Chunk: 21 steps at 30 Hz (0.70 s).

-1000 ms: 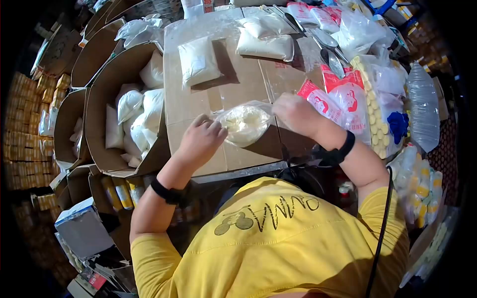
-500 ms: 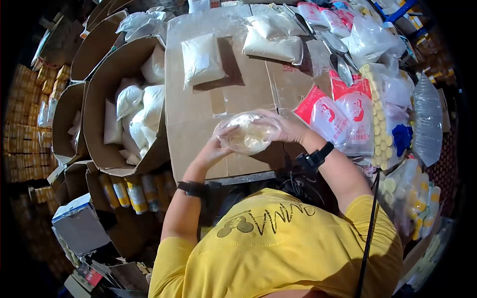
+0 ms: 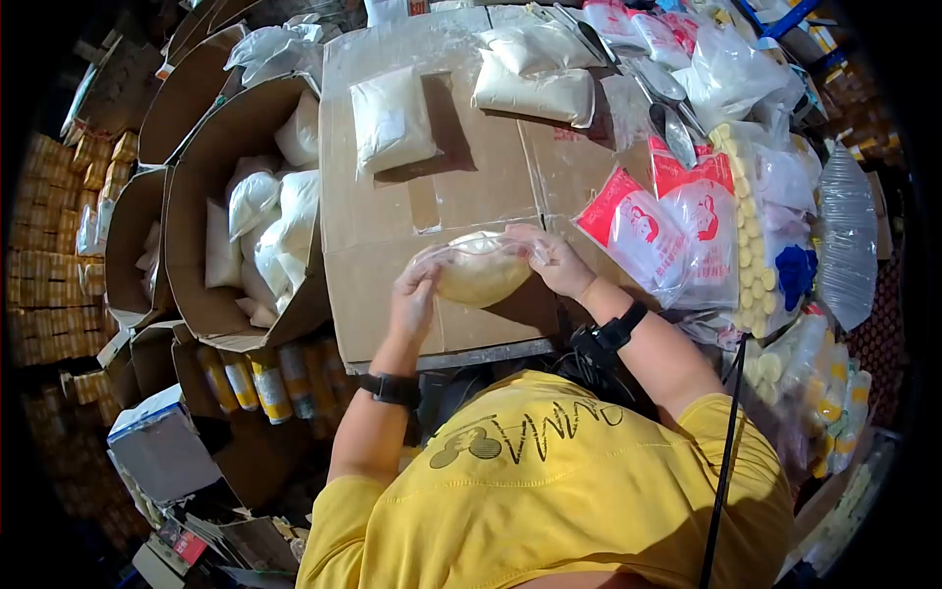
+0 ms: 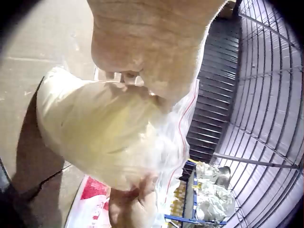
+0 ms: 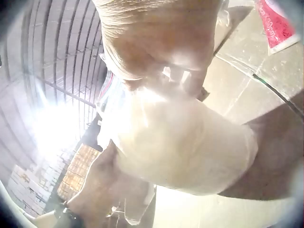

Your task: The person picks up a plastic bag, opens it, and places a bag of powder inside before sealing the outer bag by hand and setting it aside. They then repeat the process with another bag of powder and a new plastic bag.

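A clear zip bag of pale cream powder [image 3: 483, 279] is held up over the cardboard at the near side. My left hand [image 3: 416, 283] pinches its left upper corner, and my right hand [image 3: 555, 265] grips the opposite corner. The left wrist view shows the bulging zip bag [image 4: 102, 126] with a red line along its zip edge; the right hand's fingers [image 4: 133, 206] hold the far end. From the right wrist, the rounded bag [image 5: 185, 142] hangs below my palm, fingertips hidden behind it.
Filled white bags [image 3: 392, 123] lie on the cardboard sheet [image 3: 378, 231] farther back. Red-and-white printed bags [image 3: 638, 231] and metal scoops [image 3: 673, 135] are on the right. A deep carton [image 3: 186, 245] of white bags stands at the left.
Both hands came in around the bag, then shifted to its upper corners. The bag has turned from lying with its opening upward to being held up by its edge.
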Each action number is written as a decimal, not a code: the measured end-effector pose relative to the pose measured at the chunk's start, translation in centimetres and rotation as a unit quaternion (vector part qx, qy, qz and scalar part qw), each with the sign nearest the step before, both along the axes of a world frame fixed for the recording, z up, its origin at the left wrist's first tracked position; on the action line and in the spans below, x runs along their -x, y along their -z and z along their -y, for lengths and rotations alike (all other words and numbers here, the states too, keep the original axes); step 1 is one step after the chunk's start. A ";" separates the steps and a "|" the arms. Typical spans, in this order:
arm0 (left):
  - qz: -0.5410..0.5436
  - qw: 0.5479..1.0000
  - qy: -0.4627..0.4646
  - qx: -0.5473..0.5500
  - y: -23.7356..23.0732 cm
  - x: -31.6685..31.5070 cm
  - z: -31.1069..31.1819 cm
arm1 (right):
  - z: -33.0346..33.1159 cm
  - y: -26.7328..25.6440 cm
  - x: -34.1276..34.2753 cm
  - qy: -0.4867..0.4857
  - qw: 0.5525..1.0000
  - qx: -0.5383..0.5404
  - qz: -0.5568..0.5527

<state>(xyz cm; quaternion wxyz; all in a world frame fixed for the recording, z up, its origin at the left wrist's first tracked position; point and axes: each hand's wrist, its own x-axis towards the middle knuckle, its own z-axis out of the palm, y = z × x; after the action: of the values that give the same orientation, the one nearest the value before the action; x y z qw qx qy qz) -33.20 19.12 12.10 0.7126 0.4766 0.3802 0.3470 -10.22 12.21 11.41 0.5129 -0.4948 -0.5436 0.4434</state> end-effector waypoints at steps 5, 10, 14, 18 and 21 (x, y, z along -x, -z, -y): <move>-0.069 0.966 0.016 -0.247 -2.8 0.9 -0.5 | 0.7 -3.9 -1.2 -0.031 0.995 0.069 -0.069; -0.067 0.998 0.000 -0.007 -1.5 -0.5 -0.9 | -1.0 -1.8 -2.8 -0.028 0.984 0.161 -0.067; -0.013 0.999 0.018 -0.041 0.3 0.8 -1.1 | -0.1 -1.3 -3.0 0.033 0.983 0.143 -0.107; -0.022 0.999 0.030 -0.012 -2.5 1.1 -0.9 | 0.0 -1.0 -2.8 0.096 0.982 0.143 -0.082; -0.063 0.995 0.065 -0.033 -1.9 1.7 -1.7 | 0.3 -0.5 -2.6 0.121 0.964 0.139 -0.190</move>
<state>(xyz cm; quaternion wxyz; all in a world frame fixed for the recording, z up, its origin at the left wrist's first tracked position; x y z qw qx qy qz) -34.95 20.82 14.01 0.6925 0.5445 0.3804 0.2815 -7.62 11.92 11.91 0.5825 -0.5299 -0.3054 0.5353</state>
